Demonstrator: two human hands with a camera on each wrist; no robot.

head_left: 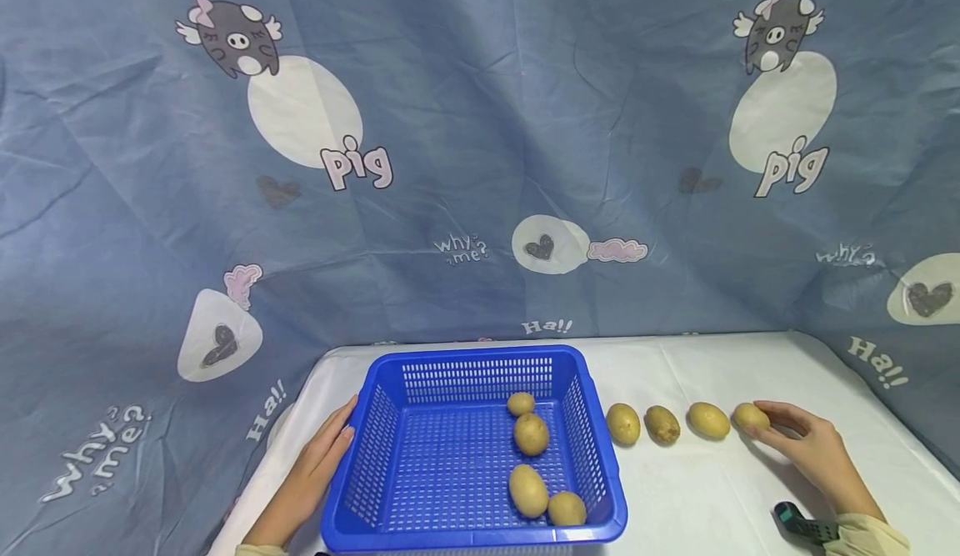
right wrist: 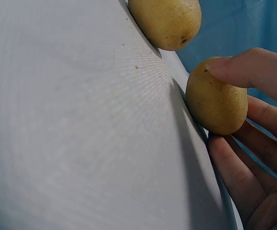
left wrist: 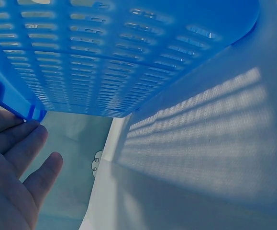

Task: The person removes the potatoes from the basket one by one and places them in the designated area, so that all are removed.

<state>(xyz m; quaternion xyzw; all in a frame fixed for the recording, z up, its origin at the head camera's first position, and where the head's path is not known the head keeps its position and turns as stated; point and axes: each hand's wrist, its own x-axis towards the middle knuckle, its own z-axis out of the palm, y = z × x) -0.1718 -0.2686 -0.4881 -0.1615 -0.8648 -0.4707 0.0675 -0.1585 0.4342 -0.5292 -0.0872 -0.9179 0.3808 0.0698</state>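
Note:
My right hand (head_left: pixel 813 448) is at the far right end of a row of potatoes, thumb and fingers around the last potato (head_left: pixel 751 417). In the right wrist view, the thumb lies on top of this potato (right wrist: pixel 217 98) and the fingers are at its side and underneath, close to the white cloth. Just left of it sits another potato (head_left: pixel 708 420). My left hand (head_left: pixel 311 464) rests with extended fingers along the left rim of a blue plastic basket (head_left: pixel 348 448). Fingertips (left wrist: pixel 33 125) touch the rim in the left wrist view. Several potatoes (head_left: pixel 531 434) lie in the basket's right half.
A brownish potato (head_left: pixel 662 425) and a yellow potato (head_left: pixel 623 424) continue the row toward the basket's right wall. White cloth covers the table (head_left: pixel 675 506). A blue printed curtain (head_left: pixel 465 122) hangs behind and at both sides.

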